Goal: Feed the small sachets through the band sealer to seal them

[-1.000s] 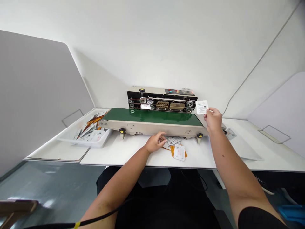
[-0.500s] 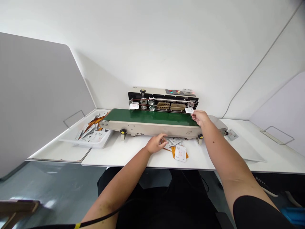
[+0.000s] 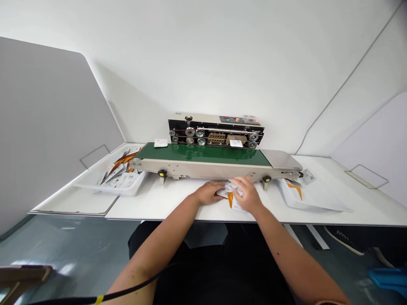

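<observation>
White and orange packets (image 3: 230, 200) lie in a small pile on the white table in front of the sealing machine (image 3: 203, 166). At the pile's left edge rests my left hand (image 3: 210, 192), fingers curled against the packets; whether it grips one is hidden. My right hand (image 3: 247, 194) covers the pile's right side, its fingers bent over the packets; what it grips, if anything, cannot be made out. One white packet (image 3: 236, 143) stands at the machine's heater blocks, above the green belt (image 3: 203, 154). Another white packet (image 3: 160, 143) is at the belt's left end.
A clear bin (image 3: 136, 188) full of packets stands left of the machine. To the right is a second bin (image 3: 318, 205) with a few packets. A loose packet (image 3: 308, 177) lies by the belt's right end. Grey panels flank both sides.
My right hand has let go of a packet at the machine and come down to the pile. That packet and the one further along have moved left. My left hand has closed in on the pile.
</observation>
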### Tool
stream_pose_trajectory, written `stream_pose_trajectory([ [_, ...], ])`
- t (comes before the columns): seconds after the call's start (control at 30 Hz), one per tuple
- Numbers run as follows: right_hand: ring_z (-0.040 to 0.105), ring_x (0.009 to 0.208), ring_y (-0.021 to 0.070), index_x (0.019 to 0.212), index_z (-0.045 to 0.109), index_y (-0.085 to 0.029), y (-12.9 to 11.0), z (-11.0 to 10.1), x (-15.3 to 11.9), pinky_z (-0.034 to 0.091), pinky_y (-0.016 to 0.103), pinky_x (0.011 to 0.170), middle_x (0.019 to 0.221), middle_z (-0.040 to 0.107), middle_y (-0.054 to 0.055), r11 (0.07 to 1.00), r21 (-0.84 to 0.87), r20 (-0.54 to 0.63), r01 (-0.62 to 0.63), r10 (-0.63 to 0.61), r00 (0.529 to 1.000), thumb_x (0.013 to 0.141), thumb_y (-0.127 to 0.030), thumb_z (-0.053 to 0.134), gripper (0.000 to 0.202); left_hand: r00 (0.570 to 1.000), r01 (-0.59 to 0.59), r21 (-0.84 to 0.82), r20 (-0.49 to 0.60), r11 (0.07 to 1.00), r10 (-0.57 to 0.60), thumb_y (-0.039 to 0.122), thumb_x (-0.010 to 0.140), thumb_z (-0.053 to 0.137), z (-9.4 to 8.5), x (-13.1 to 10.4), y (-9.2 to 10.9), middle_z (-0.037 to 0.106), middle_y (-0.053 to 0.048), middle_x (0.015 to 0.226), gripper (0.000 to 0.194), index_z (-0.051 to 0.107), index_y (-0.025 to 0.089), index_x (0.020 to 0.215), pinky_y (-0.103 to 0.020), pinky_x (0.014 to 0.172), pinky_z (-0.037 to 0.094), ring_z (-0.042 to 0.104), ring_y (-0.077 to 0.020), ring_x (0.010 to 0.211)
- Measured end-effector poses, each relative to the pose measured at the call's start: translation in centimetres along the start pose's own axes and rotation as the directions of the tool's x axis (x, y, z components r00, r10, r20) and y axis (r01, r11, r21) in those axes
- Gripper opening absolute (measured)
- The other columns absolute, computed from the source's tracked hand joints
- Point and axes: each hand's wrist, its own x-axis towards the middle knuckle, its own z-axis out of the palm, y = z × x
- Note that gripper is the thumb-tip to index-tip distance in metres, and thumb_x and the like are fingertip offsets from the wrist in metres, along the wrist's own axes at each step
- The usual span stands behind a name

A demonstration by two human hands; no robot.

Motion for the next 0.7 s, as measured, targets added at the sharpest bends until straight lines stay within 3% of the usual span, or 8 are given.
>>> stream_pose_trajectory([
  [0.07,0.054,0.121,0.0299,0.131,0.063,-0.023,-0.5,2.1,-2.2,0.044,0.048,0.105,0.131,0.061,0.012,0.999,-0.028,0.125,-0.032,0.036,0.992,0.09,-0.031,0.058,0.042,1.0,-0.019,0.015,0.008,1.0,0.019,0.036,0.084,0.075,0.0,0.1,-0.1,0.068,-0.013,0.128,0.044,0.066,0.021,0.124,-0.04,0.105,0.048,0.064,-0.0268,0.119],
  [0.2,0.045,0.136,0.0347,0.138,0.059,-0.02,0.3,4.8,-3.9,0.04,0.054,0.109,0.146,0.053,0.014,0.98,-0.136,0.184,-0.142,0.165,0.969,0.087,-0.037,0.063,0.054,0.996,-0.087,0.015,0.027,0.996,0.086,0.038,0.09,0.069,-0.4,0.2,0.0,0.069,-0.013,0.127,0.037,0.068,0.021,0.122,-0.039,0.106,0.048,0.064,-0.0252,0.12],
  [0.5,0.045,0.139,0.0323,0.137,0.059,-0.026,1.3,5.0,-4.2,0.038,0.053,0.112,0.148,0.054,0.008,0.979,-0.086,0.168,-0.183,0.196,0.966,0.087,-0.034,0.064,0.052,0.997,-0.071,0.189,0.011,0.979,0.07,0.036,0.102,0.048,-1.5,0.4,1.4,0.073,-0.009,0.114,0.029,0.072,0.022,0.113,-0.035,0.095,0.053,0.068,-0.0217,0.105],
  [0.57,0.044,0.138,0.0335,0.135,0.061,-0.025,1.1,5.0,-4.2,0.038,0.054,0.112,0.146,0.055,0.008,0.974,-0.101,0.143,-0.202,0.215,0.966,0.087,-0.033,0.063,0.049,0.996,-0.067,0.229,-0.049,0.971,0.08,0.034,0.104,0.044,-1.8,0.3,1.8,0.073,-0.01,0.111,0.03,0.071,0.022,0.111,-0.036,0.095,0.052,0.066,-0.0218,0.103],
  [0.7,0.039,0.139,0.0383,0.128,0.065,-0.023,0.4,4.7,-3.8,0.029,0.061,0.113,0.141,0.058,0.011,0.965,-0.147,0.068,-0.218,0.229,0.971,0.089,-0.037,0.062,0.042,0.954,0.038,0.178,-0.299,0.983,0.017,0.034,0.105,0.041,-2.2,0.1,2.0,0.071,-0.009,0.103,0.032,0.07,0.021,0.106,-0.034,0.09,0.052,0.065,-0.0199,0.097],
])
